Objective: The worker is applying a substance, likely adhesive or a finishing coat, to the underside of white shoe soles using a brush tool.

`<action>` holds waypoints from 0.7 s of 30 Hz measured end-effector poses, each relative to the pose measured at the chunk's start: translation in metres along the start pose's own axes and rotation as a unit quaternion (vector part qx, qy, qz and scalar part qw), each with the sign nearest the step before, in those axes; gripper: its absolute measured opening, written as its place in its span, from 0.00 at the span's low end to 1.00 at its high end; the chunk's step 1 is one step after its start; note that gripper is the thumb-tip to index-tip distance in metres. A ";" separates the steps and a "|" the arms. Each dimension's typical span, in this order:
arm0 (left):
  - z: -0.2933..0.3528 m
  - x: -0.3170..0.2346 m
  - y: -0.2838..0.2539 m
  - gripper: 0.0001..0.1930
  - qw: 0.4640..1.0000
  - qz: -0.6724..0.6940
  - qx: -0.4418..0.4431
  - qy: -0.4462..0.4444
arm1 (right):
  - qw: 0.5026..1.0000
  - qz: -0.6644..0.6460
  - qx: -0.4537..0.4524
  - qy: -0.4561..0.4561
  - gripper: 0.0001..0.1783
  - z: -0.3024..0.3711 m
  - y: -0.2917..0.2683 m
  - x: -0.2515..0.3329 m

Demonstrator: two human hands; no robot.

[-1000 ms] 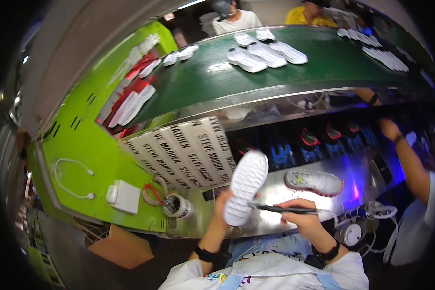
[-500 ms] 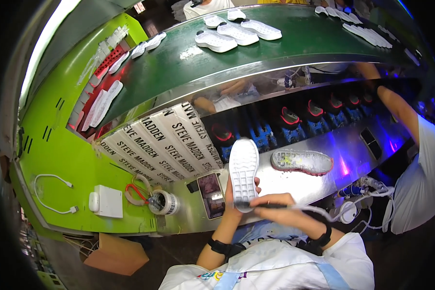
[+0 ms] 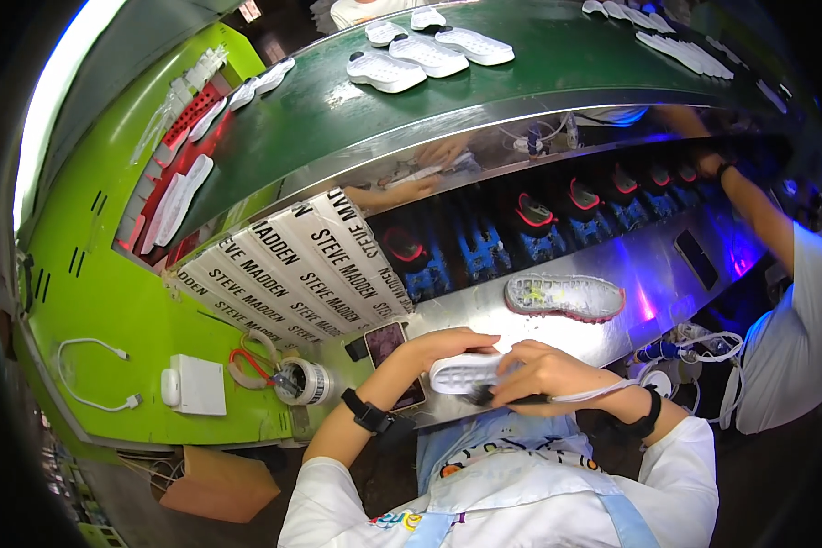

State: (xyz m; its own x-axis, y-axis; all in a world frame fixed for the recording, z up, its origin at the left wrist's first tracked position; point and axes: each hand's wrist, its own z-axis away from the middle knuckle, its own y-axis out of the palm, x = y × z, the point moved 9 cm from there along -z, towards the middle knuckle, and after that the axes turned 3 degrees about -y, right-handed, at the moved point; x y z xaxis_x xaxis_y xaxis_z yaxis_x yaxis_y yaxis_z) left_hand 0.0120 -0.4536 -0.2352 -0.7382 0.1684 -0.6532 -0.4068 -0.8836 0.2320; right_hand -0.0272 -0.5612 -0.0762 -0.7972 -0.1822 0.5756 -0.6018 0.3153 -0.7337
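Note:
My left hand [image 3: 454, 342] grips a white shoe sole [image 3: 461, 376] by its far side, over the near edge of the metal bench. The sole lies sideways and tilted, with its gridded face partly towards me. My right hand [image 3: 546, 373] is closed around a dark-handled brush [image 3: 480, 395] at the sole's near edge; motion blurs it, and whether its bristles touch the sole I cannot tell. A pale tube [image 3: 598, 393] runs right from the brush. Just beyond my hands, a grey-bottomed shoe [image 3: 564, 297] with a reddish edge lies bottom up on the bench [image 3: 484, 315].
Left stand a printed carton [image 3: 288, 265], a phone [image 3: 388, 342], a white tub [image 3: 303, 381] and a white box [image 3: 198, 385]. Several dark shoes on blue holders [image 3: 539, 242] line the channel behind. White soles [image 3: 429, 57] rest on the green belt [image 3: 338, 137]. A co-worker's arm [image 3: 758, 205] reaches in at right.
The sole has turned from upright to sideways and come lower. My left hand has shifted to its far side, and my right hand has moved slightly up with the brush.

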 end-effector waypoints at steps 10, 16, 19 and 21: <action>0.020 -0.023 0.041 0.31 0.665 0.567 0.255 0.413 | 0.813 -0.317 -0.376 0.313 0.13 0.027 -0.012 -0.070; 0.018 -0.028 0.029 0.33 0.610 0.616 0.234 0.440 | 0.954 -0.069 -0.283 0.073 0.11 -0.009 0.001 -0.013; 0.022 -0.029 0.014 0.33 0.669 0.572 0.113 0.461 | 0.940 -0.056 -0.322 0.097 0.08 -0.006 -0.018 -0.023; 0.023 -0.032 0.017 0.36 0.669 0.582 0.133 0.442 | 0.925 -0.255 -0.213 0.187 0.08 0.001 0.016 -0.033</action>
State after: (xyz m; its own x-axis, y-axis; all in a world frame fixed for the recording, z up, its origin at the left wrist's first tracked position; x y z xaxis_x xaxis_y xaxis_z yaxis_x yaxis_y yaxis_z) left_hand 0.0169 -0.4640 -0.1937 -0.0792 -0.9949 -0.0619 -0.0003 -0.0620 0.9981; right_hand -0.0110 -0.5507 -0.1072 -0.2952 -0.0977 0.9504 -0.7574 0.6302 -0.1705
